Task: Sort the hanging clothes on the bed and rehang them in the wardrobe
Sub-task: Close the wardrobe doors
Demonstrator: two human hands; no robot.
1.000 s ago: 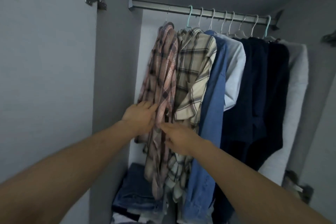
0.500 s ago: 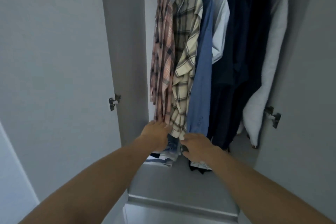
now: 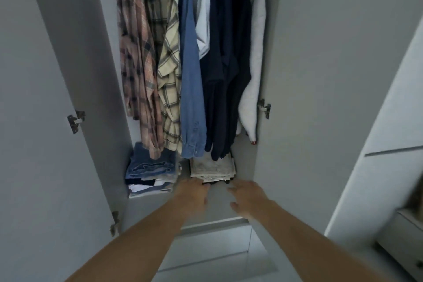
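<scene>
Left hand (image 3: 194, 194) and right hand (image 3: 248, 197) reach, fingers relaxed and empty, toward the folded clothes (image 3: 212, 167).

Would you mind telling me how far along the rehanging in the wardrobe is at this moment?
Done, apparently: a full row hangs, from the pink plaid shirt to the white garment. In hand: nothing; the left hand and right hand are open, near the folded pile. Left: unclear, as the bed is out of view.

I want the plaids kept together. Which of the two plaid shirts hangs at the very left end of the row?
The pink-and-brown plaid shirt hangs leftmost, nearest the wardrobe's left wall. The cream-and-olive plaid shirt hangs just to its right, next to the blue denim shirt.
</scene>
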